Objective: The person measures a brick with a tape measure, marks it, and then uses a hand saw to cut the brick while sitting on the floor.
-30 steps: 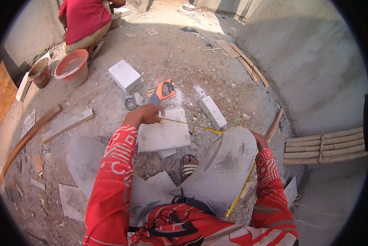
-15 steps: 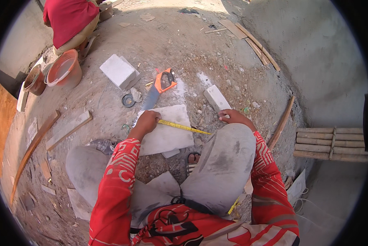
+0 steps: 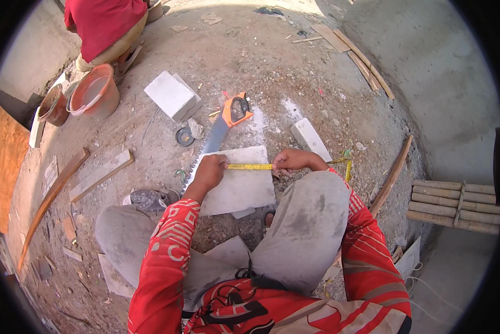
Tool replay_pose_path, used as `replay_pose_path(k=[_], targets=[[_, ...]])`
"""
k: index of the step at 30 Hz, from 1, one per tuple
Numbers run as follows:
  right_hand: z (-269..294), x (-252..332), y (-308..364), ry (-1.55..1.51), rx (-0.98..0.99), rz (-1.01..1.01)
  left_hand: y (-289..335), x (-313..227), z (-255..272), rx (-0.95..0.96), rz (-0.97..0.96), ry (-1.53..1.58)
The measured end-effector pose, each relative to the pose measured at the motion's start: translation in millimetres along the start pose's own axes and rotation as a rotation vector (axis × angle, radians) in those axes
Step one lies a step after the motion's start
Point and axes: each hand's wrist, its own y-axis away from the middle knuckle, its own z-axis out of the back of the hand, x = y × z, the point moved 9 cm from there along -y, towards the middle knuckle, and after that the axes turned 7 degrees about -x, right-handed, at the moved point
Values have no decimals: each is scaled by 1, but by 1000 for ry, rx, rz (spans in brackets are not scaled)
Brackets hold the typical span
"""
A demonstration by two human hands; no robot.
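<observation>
Left grip (image 3: 210, 171), bare: is pinching, knuckles uppermost; left forearm (image 3: 171, 236) is slanting forward. Right grip (image 3: 292, 160), bare: is pinching opposite; right forearm (image 3: 367, 231) is angling inward around the right knee (image 3: 316, 195).

It appears to be a building site: gritty ground (image 3: 266, 61) runs toward twelve o'clock, a bare grey wall (image 3: 428, 72) rises at two, bamboo poles (image 3: 442, 201) at three; a handsaw (image 3: 217, 135) lies near eleven, a smeared bucket (image 3: 105, 103) at ten, a tape measure (image 3: 250, 166) centrally.
</observation>
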Motion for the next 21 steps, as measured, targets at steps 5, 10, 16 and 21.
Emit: replay_pose_path(k=[5, 10, 16, 21], targets=[[51, 20, 2, 391, -298, 217, -5, -2, 1, -26, -80, -266], [49, 21, 13, 428, -247, 244, -8, -6, -20, 118, 35, -190], [28, 24, -9, 209, -208, 84, -18, -26, -34, 103, 5, -61], [10, 23, -15, 68, -102, 1, -21, -20, -37, 72, 37, -25]])
